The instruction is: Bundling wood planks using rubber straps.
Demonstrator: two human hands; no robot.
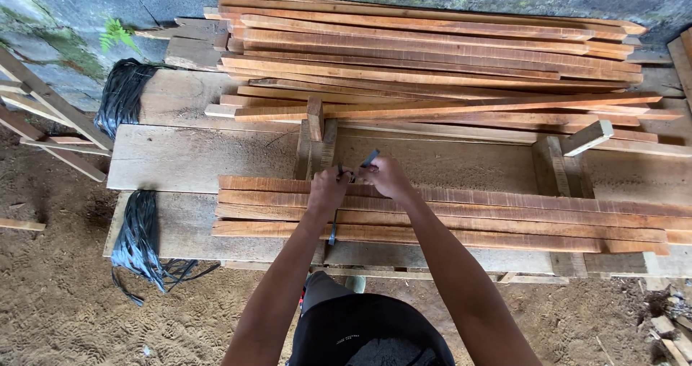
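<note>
Bare arms, dark clothing

Both forearms are uncovered, no sleeves reaching them; below, dark black shorts [367,333] with small pale print, and no gloves or wristwear.

rough reddish wooden slats [432,214], glossy black plastic strap [366,158].

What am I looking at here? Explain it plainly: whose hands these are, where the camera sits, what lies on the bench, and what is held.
There is no machine here. A person wears one camera on the head, looking down at their own two bare arms.

The left hand and right hand meet over a short row of reddish-brown wooden slats lying side by side on a rough grey plank workbench. Between them they pinch a thin dark plastic strap, one end sticking up, another hanging down over the slats. Both hands have a closed grip on it.

Behind lies a larger pile of long reddish wooden slats. Two bundles of black strapping sit at the bench's left end. Below is sandy ground.
</note>
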